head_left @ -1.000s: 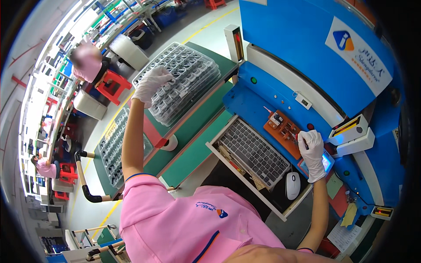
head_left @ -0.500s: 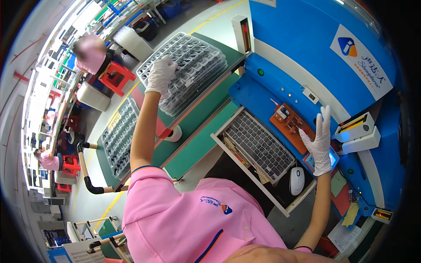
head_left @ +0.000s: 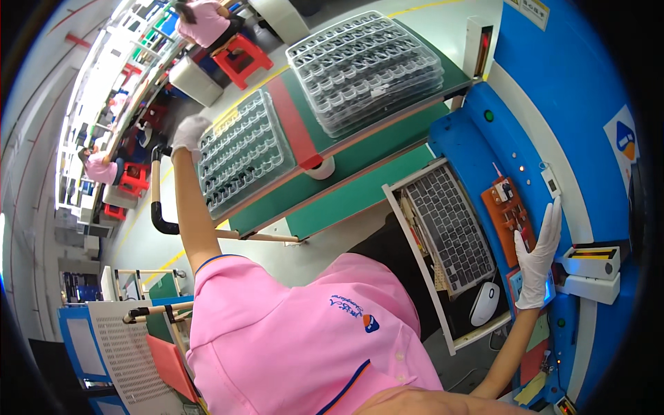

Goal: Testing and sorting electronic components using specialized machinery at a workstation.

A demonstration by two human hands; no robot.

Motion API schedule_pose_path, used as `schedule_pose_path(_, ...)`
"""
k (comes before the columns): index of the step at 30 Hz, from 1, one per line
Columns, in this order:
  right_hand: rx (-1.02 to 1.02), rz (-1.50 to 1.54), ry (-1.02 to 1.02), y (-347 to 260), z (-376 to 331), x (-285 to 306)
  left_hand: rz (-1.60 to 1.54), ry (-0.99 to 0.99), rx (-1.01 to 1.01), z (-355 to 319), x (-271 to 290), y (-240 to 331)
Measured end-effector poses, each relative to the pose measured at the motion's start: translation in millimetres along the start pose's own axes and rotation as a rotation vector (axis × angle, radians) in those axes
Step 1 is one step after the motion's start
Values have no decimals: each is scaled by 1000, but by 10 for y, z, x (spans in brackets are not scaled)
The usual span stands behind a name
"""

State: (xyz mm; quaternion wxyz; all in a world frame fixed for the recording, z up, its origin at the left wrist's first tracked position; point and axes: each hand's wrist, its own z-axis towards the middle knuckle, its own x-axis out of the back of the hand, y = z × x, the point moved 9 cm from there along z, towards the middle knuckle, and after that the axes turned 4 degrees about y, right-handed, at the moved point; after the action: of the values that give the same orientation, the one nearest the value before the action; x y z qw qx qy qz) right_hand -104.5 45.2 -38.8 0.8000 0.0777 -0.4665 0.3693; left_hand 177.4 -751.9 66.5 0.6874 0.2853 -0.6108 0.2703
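My left hand [head_left: 191, 134], in a white glove, is at the far left corner of a clear plastic tray [head_left: 273, 140] with rows of small dark parts. Motion blurs its fingers, and whether they hold anything is hidden. My right hand [head_left: 537, 266], also gloved, has its fingers stretched out with the thumb apart and nothing in it. It hovers beside an orange fixture [head_left: 499, 214], which bears a small white-and-black part [head_left: 503, 191]. Below that hand a small lit screen [head_left: 550, 288] is partly covered.
A taller stack of clear trays [head_left: 373, 83] stands on the green bench [head_left: 443, 62], past a red strip [head_left: 290, 117]. A drawer holds a keyboard [head_left: 453, 228] and a white mouse [head_left: 485, 304]. A blue machine [head_left: 567, 104] curves along the right. A pipe rail [head_left: 156, 187] edges the left.
My left hand has moved from the taller tray stack left to the smaller tray's corner. The view has turned left, while my right hand stays outstretched by the fixture.
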Motion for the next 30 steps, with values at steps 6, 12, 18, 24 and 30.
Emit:
schedule_pose_path(6,26,51,-104,-124,82,40,96,250,355,-249,-438,-1007)
schedule_pose_path(12,2,348,-200,-374,153,23,432,137,372,-37,-490,-995)
schedule_pose_path(18,-198,301,-224,-173,-46,80,313,159,389,188,-475,-1172)
schedule_pose_path(24,-190,93,-43,-100,-60,568,18,31,402,398,-681,-1415)
schedule_pose_path(30,60,-106,-37,-405,357,147,-357,-26,340,432,-732,-1459)
